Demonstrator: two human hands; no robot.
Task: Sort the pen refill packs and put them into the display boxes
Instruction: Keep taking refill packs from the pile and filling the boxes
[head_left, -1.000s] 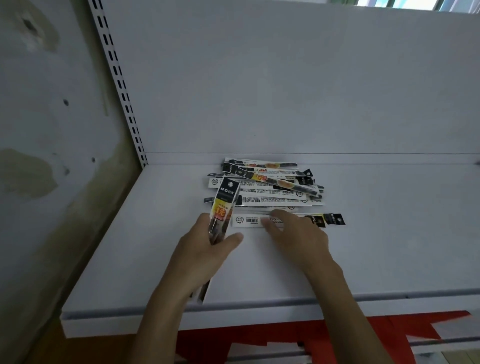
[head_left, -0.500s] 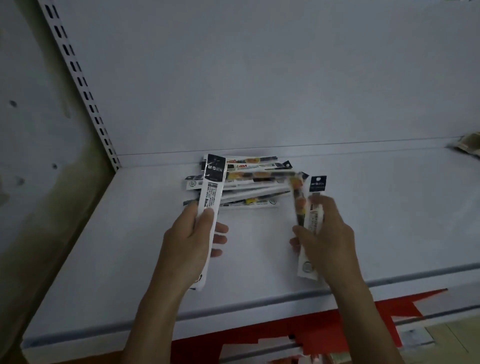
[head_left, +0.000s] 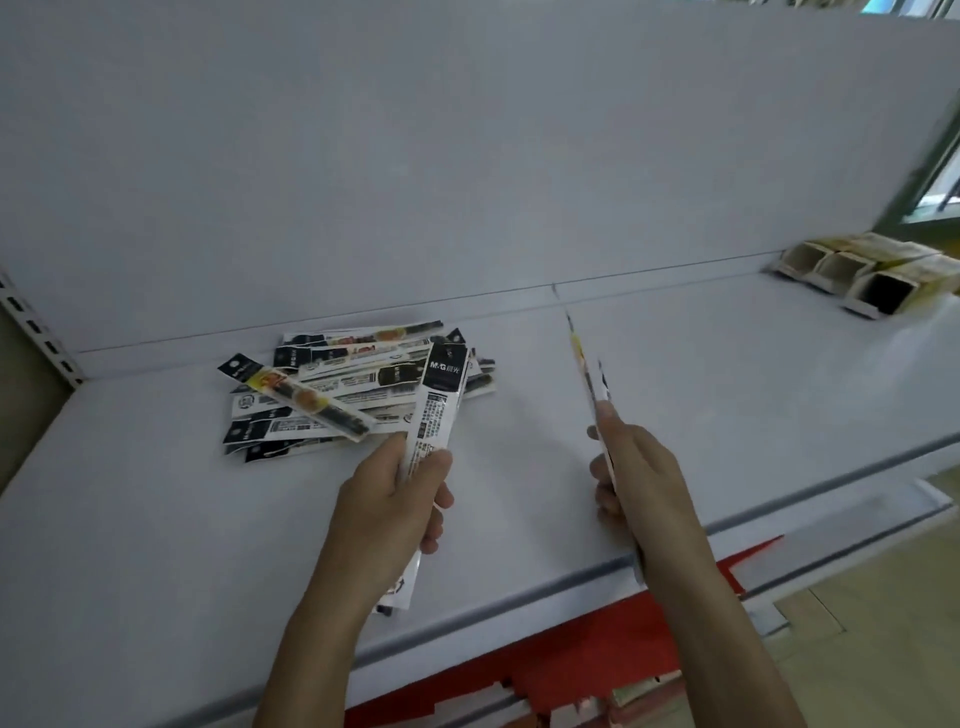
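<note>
Since half a second ago the right hand (head_left: 631, 473) has turned its two packs (head_left: 584, 364) edge-on, grip pinching them. Grip of left hand (head_left: 387, 499) holds one white pack (head_left: 439, 400) tilted over the pile (head_left: 322, 384) on the shelf (head_left: 675, 389). New in view: display boxes (head_left: 878, 283), far right, well apart.

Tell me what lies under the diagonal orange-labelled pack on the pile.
Other refill packs lie fanned beneath the orange-labelled pack, mostly white backs up. Their count and the shelf below are covered.
</note>
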